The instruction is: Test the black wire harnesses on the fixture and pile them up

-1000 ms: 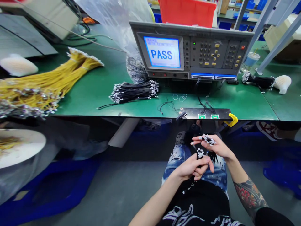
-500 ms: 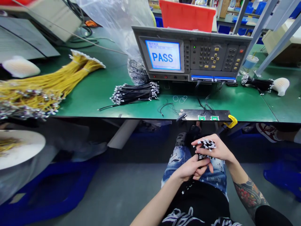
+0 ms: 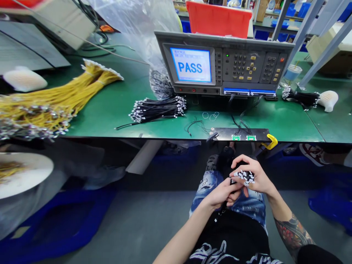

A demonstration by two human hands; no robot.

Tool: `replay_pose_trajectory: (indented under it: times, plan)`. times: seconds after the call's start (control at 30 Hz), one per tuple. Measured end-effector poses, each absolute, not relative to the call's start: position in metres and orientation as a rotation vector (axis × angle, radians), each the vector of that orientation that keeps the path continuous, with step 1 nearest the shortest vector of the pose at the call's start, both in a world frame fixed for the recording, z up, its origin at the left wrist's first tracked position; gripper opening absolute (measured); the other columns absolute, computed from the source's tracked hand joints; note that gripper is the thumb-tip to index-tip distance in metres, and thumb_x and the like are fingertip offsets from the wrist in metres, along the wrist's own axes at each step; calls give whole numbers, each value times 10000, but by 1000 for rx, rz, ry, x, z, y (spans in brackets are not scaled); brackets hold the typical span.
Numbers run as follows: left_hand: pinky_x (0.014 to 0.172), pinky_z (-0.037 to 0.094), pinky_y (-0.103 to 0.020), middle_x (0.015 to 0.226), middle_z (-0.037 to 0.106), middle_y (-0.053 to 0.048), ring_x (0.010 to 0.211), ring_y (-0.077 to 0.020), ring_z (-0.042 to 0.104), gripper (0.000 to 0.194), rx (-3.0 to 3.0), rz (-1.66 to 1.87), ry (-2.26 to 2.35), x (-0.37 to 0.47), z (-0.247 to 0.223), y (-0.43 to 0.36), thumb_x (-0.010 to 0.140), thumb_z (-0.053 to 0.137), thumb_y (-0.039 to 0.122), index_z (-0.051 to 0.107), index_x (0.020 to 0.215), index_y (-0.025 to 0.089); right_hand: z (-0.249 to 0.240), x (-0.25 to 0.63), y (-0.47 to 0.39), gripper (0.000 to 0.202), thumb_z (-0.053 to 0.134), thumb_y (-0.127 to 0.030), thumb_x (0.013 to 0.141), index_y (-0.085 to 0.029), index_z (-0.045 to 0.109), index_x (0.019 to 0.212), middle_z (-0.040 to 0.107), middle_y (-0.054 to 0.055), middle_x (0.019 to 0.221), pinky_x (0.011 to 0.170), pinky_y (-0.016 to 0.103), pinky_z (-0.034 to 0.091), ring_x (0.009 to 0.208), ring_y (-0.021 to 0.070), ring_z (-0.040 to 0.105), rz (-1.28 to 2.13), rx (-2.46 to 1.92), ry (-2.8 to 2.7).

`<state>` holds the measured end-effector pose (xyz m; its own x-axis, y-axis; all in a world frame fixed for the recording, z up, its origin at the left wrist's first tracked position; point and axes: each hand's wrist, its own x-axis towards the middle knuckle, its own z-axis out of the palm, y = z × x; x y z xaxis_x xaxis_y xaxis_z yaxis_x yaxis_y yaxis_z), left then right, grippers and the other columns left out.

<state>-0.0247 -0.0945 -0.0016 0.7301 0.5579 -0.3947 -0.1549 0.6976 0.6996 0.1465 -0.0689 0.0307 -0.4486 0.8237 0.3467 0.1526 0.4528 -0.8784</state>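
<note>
Over my lap, both hands are on a bundle of short black cables with white connectors [image 3: 247,177]. My left hand [image 3: 222,194] is closed round its middle, and a few cable ends poke out below the fingers. My right hand [image 3: 260,178] curls round the upper end, where the white connectors fan out between thumb and fingers. Its index finger is raised and bent. The fingers hide most of the bundle's length.
A tester [image 3: 233,66] reading PASS stands on the green bench [image 3: 115,110]. Before it are a clamped black fixture board [image 3: 225,133], loose rubber bands [image 3: 214,116] and another black cable bundle [image 3: 158,109]. Yellow cables [image 3: 63,88] lie left. A blue stool [image 3: 90,220] is below.
My right hand has shifted slightly down round the connector end, its index finger lifting. The connectors now face more to the right. My left hand stays nearly in place.
</note>
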Motion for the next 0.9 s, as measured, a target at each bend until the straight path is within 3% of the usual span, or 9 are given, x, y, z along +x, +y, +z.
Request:
replay_pose_trajectory:
  times: [0.13,0.27,0.43,0.63,0.8,0.9]
  plan:
    - [390,55,-218,435,240,125,402,-28,89,545,686,472,623,-29,0,-88,766,789,663,672,733,132,25,155,-72,245,719,-420,929,-237,813,1061,676,88,1050,800,360,569,875,219,669,1087,-903,-1763]
    - [397,72,-205,458,242,135,413,-17,105,524,721,464,643,-32,7,-82,738,839,611,675,733,113,17,158,-74,232,753,-439,898,-213,789,938,664,54,909,653,290,519,757,182,631,1133,-1048,-1542]
    - [407,108,-201,693,617,12,427,-6,260,562,754,507,756,-28,12,-79,602,944,550,639,838,142,21,148,-76,261,824,-441,821,-199,730,799,622,32,853,575,257,487,703,163,617,1291,-1068,-1509]
    - [396,86,-205,549,344,102,426,-11,150,634,795,565,725,-28,10,-78,736,770,737,666,773,113,15,148,-72,284,837,-432,807,-188,693,792,615,9,773,506,237,415,584,113,535,1282,-1085,-1308]
    - [387,76,-194,529,267,125,420,-20,113,612,807,680,773,-25,9,-76,764,749,738,625,766,138,-3,149,-70,326,805,-494,833,-180,715,822,359,-99,468,395,239,153,397,50,221,1259,-1094,-962]
    - [386,91,-188,529,252,131,414,-22,113,640,837,712,800,-18,8,-76,754,717,785,595,765,157,-4,140,-74,315,811,-471,828,-161,783,873,507,-52,513,404,245,145,407,38,223,1247,-1093,-907]
